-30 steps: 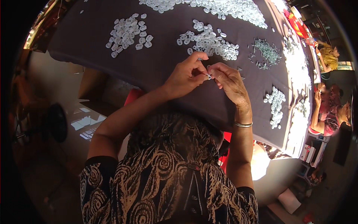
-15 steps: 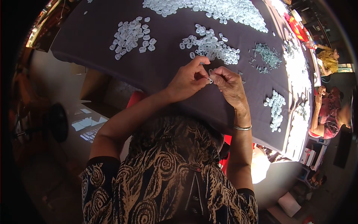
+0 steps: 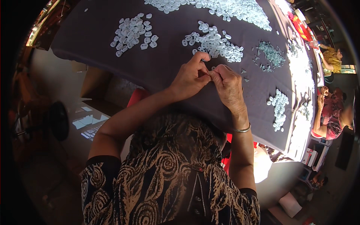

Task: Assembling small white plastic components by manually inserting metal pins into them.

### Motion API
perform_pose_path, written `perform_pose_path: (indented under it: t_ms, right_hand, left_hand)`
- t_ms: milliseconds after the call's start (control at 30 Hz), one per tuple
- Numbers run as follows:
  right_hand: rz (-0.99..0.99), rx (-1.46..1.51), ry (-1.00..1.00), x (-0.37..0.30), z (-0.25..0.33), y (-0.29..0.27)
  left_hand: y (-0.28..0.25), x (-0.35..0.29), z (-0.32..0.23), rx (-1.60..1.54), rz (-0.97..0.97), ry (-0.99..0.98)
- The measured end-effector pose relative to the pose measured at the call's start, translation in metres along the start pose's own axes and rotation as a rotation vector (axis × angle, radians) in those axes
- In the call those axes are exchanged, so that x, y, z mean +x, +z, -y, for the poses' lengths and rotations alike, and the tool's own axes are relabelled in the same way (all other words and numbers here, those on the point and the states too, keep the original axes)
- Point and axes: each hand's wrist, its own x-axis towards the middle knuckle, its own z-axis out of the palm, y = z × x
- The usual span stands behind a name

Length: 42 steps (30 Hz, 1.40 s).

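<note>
My left hand [image 3: 188, 79] and my right hand [image 3: 228, 88] meet over the near part of the table, thumb and finger of each pinched together. Between their fingertips is a small white plastic piece, now almost wholly covered by the fingers; half a second ago its holes showed. Just beyond the right fingers peeks a bit of another white piece [image 3: 213, 68]. Past the hands lies a loose pile of small white oval plastic pieces [image 3: 215, 44] with holes. Right of it is a scatter of tiny grey-green screw-like parts [image 3: 270, 55].
The dark tablecloth [image 3: 165, 67] also bears a white pile [image 3: 129, 35] at left, a big white heap [image 3: 228, 9] at the far side and small rounder white parts [image 3: 278, 108] at right. Two people [image 3: 332, 112] [image 3: 330, 60] sit along the sunlit right side.
My right hand has turned and closed in on the left fingertips, covering the small white plastic piece that showed before. My left hand has barely shifted.
</note>
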Motion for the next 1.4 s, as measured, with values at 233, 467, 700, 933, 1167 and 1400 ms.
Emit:
perform_pose_path:
  t_ms: [233, 467, 700, 933, 1167, 1400]
  right_hand:
    - [-0.015, 0.058, 0.087, 0.002, 0.004, 0.0]
    - [0.027, 0.168, 0.186, 0.001, -0.01, -0.002]
    - [0.059, 0.33, 0.331, 0.001, -0.01, -0.005]
    - [0.059, 0.341, 0.378, 0.005, -0.006, -0.008]
    - [-0.176, 0.406, 0.377, 0.0, -0.028, -0.031]
    - [-0.152, 0.197, 0.267, 0.0, -0.035, -0.029]
  left_hand:
    - [-0.005, 0.002, -0.002, -0.038, 0.03, -0.018]
    - [-0.006, 0.003, 0.001, -0.033, 0.081, 0.035]
    - [-0.007, 0.003, 0.003, -0.065, 0.125, 0.044]
    - [-0.008, 0.005, 0.005, -0.061, 0.128, 0.073]
    - [-0.011, 0.0, 0.003, -0.155, 0.069, 0.037]
    - [-0.015, 0.004, 0.004, -0.148, -0.099, 0.034]
